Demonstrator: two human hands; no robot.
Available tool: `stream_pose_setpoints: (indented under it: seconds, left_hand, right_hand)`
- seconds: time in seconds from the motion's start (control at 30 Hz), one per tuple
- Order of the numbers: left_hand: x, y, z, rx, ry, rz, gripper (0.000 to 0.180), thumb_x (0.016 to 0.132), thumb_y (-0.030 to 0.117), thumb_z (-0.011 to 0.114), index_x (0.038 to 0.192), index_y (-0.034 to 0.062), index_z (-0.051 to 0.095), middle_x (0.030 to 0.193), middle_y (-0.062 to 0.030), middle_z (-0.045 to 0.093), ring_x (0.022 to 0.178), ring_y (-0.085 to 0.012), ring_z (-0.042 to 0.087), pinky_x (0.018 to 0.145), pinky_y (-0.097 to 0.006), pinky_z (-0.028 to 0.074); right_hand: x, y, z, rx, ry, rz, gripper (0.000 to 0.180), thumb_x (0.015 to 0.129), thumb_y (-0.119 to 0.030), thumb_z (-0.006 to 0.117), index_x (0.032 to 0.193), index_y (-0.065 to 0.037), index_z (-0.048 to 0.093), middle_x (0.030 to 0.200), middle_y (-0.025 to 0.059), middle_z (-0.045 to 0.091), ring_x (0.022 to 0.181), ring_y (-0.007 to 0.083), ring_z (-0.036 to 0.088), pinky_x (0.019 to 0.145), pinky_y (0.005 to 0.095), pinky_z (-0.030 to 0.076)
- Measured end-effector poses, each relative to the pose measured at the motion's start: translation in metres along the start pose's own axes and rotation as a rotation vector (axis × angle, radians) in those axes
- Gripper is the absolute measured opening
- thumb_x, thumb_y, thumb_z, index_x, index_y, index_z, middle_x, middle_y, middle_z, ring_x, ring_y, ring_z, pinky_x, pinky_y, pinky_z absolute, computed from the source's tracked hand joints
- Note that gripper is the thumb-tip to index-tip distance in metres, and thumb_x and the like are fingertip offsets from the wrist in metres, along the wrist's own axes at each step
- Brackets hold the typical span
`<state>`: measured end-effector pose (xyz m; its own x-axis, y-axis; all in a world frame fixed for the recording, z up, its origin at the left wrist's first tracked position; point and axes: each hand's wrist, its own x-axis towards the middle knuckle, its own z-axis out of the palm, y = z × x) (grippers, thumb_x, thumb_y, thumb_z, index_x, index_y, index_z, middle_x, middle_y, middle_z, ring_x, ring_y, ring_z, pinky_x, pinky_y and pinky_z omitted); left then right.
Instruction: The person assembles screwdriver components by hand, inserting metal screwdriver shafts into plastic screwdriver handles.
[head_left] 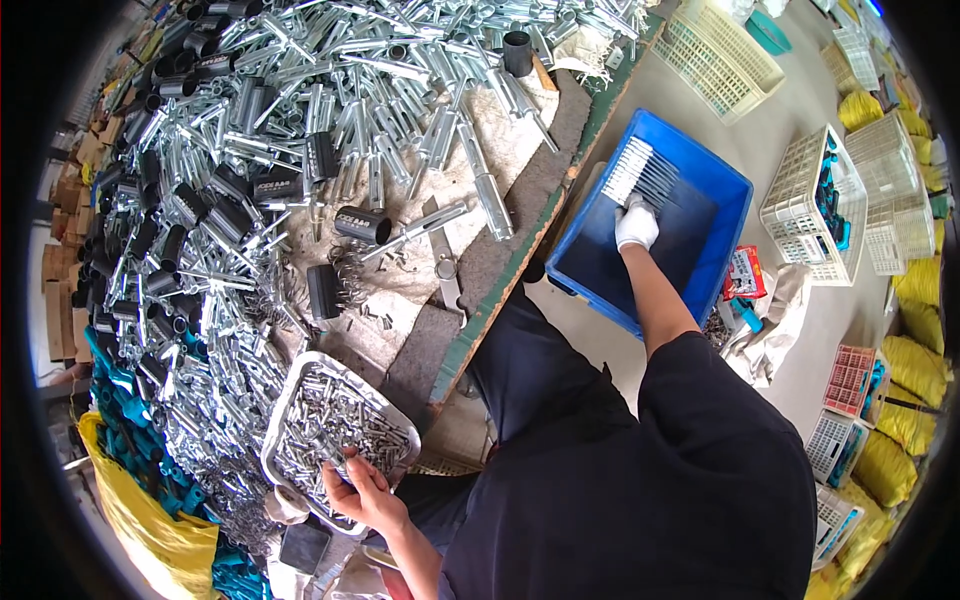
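My left hand (366,494), bare, hovers at the near edge of a white plastic basket (277,424) filled with small metal pins (330,420). Its thumb and fingers are curled together, and whatever is between them is too small to name. My right hand (637,224) wears a white glove and reaches down into a blue plastic bin (712,165). Its closed fingers touch the near end of a row of slim metal parts (640,172) laid side by side; the fingertips are partly hidden, so what they hold does not show.
A large heap of shiny metal tubes (370,130) and black sleeves (320,157) covers the workbench, whose green edge (500,285) runs diagonally. A flat metal bar (443,262) lies near it. Cream crates (720,62), a red packet (744,273) and yellow sacks (915,365) stand right.
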<state>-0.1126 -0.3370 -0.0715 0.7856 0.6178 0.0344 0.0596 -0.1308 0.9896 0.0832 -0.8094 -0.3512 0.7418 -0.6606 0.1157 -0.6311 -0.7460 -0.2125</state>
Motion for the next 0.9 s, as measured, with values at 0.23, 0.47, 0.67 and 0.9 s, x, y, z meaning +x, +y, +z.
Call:
stream_pose_setpoints:
  seconds: [0.23,0.47,0.67,0.9]
  left_hand:
    - [-0.001,0.000,0.001,-0.019,0.023,-0.012,0.010,0.095,0.011,0.057,0.098,0.0013,0.059,0.060,0.0061,0.045,0.046,0.0017,0.029,0.040,-0.016,0.018]
    - [-0.001,-0.003,-0.004,-0.012,-0.006,0.013,0.013,0.095,0.013,0.058,0.101,0.0017,0.059,0.062,0.0051,0.047,0.046,0.0011,0.030,0.039,-0.017,0.019]
    - [-0.001,-0.005,-0.006,-0.033,-0.028,0.023,0.016,0.097,0.015,0.057,0.104,0.0010,0.060,0.063,0.0047,0.048,0.045,0.0008,0.029,0.039,-0.017,0.018]
    - [0.001,-0.009,-0.010,-0.062,-0.064,0.074,0.017,0.097,0.016,0.056,0.104,0.0002,0.059,0.062,0.0047,0.047,0.045,0.0011,0.029,0.038,-0.017,0.018]
  right_hand:
    - [-0.003,-0.004,0.000,0.048,-0.085,0.097,0.018,0.080,-0.027,0.072,0.093,-0.016,0.065,0.092,0.0108,0.071,0.087,0.0304,0.068,0.078,0.0430,0.053]
    - [-0.008,-0.012,-0.009,-0.048,-0.161,-0.015,0.016,0.081,-0.029,0.068,0.092,-0.019,0.071,0.089,0.0103,0.071,0.085,0.0295,0.068,0.077,0.0413,0.054]
    - [-0.011,-0.002,-0.003,-0.111,-0.075,-0.150,0.013,0.082,-0.025,0.065,0.088,-0.015,0.071,0.089,0.0122,0.071,0.086,0.0299,0.068,0.077,0.0414,0.055]
    - [-0.029,-0.011,-0.015,-0.060,-0.214,-0.050,0.018,0.082,-0.029,0.065,0.094,-0.019,0.073,0.092,0.0110,0.071,0.087,0.0305,0.068,0.079,0.0411,0.055]
